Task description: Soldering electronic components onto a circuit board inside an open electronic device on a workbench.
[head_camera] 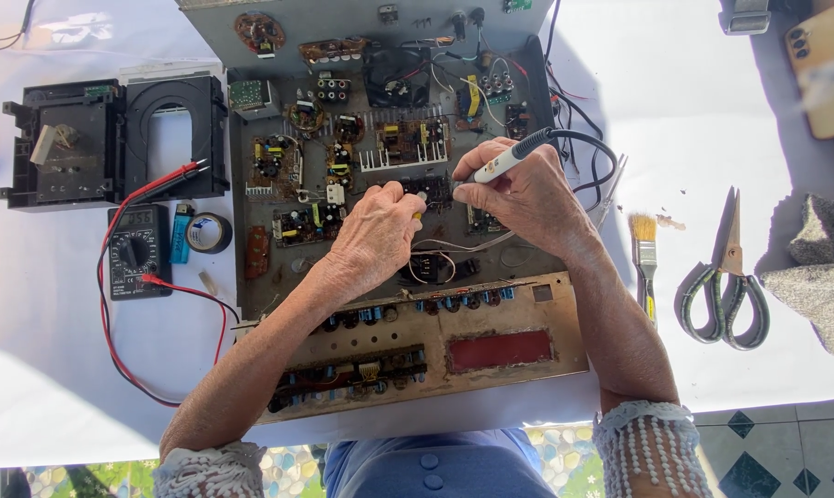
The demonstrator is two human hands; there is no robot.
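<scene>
Both hands over the open metal chassis: right hand fingers pinch soldering iron; left hand fingers curled, can't tell on what.

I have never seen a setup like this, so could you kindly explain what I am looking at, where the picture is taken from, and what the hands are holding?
The one picture comes from a camera worn on a person's head, looking straight down at their two bare hands over a white table. In front of them lies an opened electronic device, its circuit boards and wires exposed. The right hand grips a pen-shaped soldering iron with a black cord, tip pointed at the boards. The left hand is closed beside it and seems to pinch something small that I cannot make out. On the left lie a multimeter with red leads, a lighter and a roll of tape; on the right, a small brush, scissors and a grey cloth.
</scene>
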